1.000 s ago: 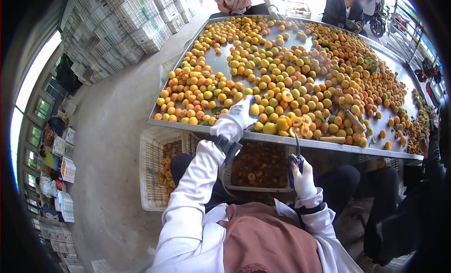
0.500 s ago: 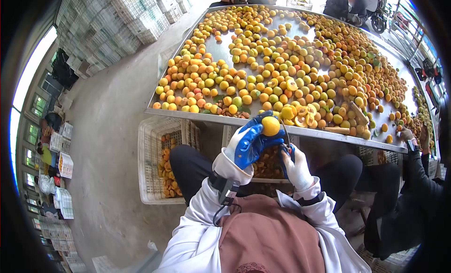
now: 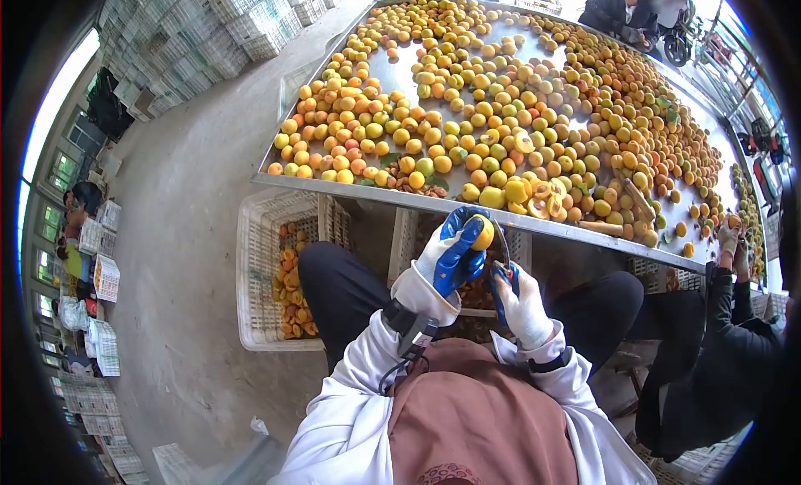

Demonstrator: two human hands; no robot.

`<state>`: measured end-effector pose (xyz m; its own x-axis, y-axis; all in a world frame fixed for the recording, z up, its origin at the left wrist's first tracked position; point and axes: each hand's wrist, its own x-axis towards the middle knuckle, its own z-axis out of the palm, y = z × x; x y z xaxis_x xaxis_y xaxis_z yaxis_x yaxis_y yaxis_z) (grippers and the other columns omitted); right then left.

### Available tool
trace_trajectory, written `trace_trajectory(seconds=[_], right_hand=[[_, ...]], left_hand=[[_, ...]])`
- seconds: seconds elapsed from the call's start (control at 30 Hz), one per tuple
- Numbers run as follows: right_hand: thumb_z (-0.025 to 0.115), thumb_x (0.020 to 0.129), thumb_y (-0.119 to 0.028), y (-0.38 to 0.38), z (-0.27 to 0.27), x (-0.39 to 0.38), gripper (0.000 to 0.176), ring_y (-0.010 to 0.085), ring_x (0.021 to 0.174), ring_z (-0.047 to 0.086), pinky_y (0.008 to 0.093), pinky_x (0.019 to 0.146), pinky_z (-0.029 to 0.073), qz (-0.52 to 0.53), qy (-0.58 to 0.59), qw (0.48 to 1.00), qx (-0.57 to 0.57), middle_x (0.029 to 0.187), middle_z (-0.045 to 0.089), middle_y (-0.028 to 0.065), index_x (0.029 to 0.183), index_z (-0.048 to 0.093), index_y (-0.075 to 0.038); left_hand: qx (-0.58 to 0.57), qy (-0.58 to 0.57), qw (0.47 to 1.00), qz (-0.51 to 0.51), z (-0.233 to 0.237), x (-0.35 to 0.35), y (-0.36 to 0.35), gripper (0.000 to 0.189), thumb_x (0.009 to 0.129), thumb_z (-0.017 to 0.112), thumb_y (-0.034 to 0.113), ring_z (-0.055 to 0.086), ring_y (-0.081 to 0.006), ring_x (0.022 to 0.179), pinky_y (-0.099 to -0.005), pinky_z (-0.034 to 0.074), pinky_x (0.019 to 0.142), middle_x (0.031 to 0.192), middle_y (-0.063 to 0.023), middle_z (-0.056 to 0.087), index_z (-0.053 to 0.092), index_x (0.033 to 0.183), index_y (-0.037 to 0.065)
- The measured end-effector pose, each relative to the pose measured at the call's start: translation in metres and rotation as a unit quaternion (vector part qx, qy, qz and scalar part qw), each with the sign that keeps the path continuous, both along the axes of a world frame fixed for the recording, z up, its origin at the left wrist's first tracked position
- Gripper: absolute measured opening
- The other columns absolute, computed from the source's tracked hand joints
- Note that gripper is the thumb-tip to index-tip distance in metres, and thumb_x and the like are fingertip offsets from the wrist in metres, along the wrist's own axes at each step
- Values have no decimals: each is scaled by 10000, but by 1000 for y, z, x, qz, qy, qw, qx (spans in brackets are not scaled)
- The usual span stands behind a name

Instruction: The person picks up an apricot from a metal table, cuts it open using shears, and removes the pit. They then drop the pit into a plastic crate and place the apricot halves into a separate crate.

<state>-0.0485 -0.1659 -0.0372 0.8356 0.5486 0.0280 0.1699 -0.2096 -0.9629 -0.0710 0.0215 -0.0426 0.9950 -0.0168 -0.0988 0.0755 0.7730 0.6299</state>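
Note:
My left hand, in a blue-coated glove, is closed round a yellow apricot just past the table's near edge. A curved, thin blade rises from the knife in my right hand, which wears a similar glove. The blade stands right at the fruit's right side. My right fingers wrap the handle and hide most of it. Beyond my hands, cut apricot halves lie by the edge of the metal table, among many whole apricots.
Below the table, a white crate holds apricot pieces; another crate stands between my knees. A wooden stick lies near the table edge. To the right a co-worker's hands reach over the table. Stacked crates stand at the back left.
My left hand has tilted and drawn the apricot slightly down and left, with the blade still beside it. The co-worker's hands on the right have come closer together over the table.

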Motion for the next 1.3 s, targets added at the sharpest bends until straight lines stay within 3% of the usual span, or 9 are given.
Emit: trace_trajectory(seconds=[0.1, 0.27, 0.57, 0.83, 0.93, 1.0, 1.07, 1.13, 1.3], right_hand=[[590, 992, -115, 2, 3, -2, 137, 169, 659, 503, 335, 631, 453, 0, -2, 1000, -7, 715, 575, 114, 1004, 622, 18], [592, 990, -113, 2, -2, -1, 132, 167, 651, 507, 338, 620, 452, 5, 8, 1000, -21, 712, 579, 106, 989, 615, 17], [609, 968, -93, 5, -4, -3, 110, 243, 592, 552, 360, 588, 452, 54, -6, 997, -51, 697, 588, 163, 964, 591, 15], [602, 934, -59, 10, -9, -1, 90, 434, 730, 649, 440, 635, 485, 48, -48, 992, -108, 778, 644, 231, 986, 598, 14], [600, 935, -61, 20, -26, 0, 112, 432, 741, 654, 437, 643, 493, 11, -69, 996, -63, 795, 650, 229, 1018, 604, 15], [603, 935, -60, 27, -34, 0, 137, 430, 761, 663, 430, 653, 504, -1, -104, 993, -51, 811, 661, 224, 1049, 613, 15], [527, 959, 0, 32, -35, -1, 164, 299, 838, 679, 364, 761, 513, -20, -79, 995, -53, 904, 685, 178, 1090, 620, 31], [527, 965, -1, 32, -37, -2, 165, 290, 859, 688, 356, 781, 516, -28, -56, 996, -60, 925, 697, 172, 1095, 624, 31], [544, 971, -2, 27, -31, 3, 148, 276, 861, 693, 360, 778, 521, -15, -21, 999, -34, 929, 701, 171, 1082, 635, 32]], left_hand=[[68, 4, 997, 30, 10, -3, -3, 436, 1013, 612, 258, 609, -116, 710, -253, 520, 625, 1068, -70, 671, 497, 1391, 71], [63, -47, 997, 6, 11, -10, 9, 589, 980, 654, 153, 681, -176, 953, -319, 572, 832, 1278, -115, 615, 388, 1499, 65], [157, -43, 987, 7, 6, -12, 21, 531, 933, 689, 60, 645, -215, 1136, -351, 538, 987, 1287, -137, 626, 483, 1421, 19], [183, -87, 979, 39, -13, -8, 18, 524, 875, 736, -6, 632, -222, 1163, -362, 511, 1031, 1249, -137, 649, 529, 1357, -17], [134, -81, 987, 35, -16, -8, 6, 434, 897, 733, 32, 652, -231, 1130, -367, 519, 1014, 1209, -142, 667, 567, 1295, -22], [-12, -25, 1000, -1, -25, -6, -2, 425, 949, 700, 170, 637, -261, 1162, -390, 515, 1015, 1231, -173, 658, 561, 1306, -14], [-23, -24, 999, 22, -25, -5, -8, 409, 974, 672, 212, 645, -271, 1149, -386, 526, 997, 1210, -172, 666, 565, 1302, -8], [-79, 37, 996, -7, -16, -7, -6, 429, 964, 685, 182, 642, -276, 1159, -381, 540, 984, 1214, -160, 659, 549, 1326, -3], [37, -72, 993, 81, -30, 2, -14, 501, 936, 716, 133, 640, -289, 1163, -385, 555, 971, 1226, -139, 645, 512, 1374, -1]])
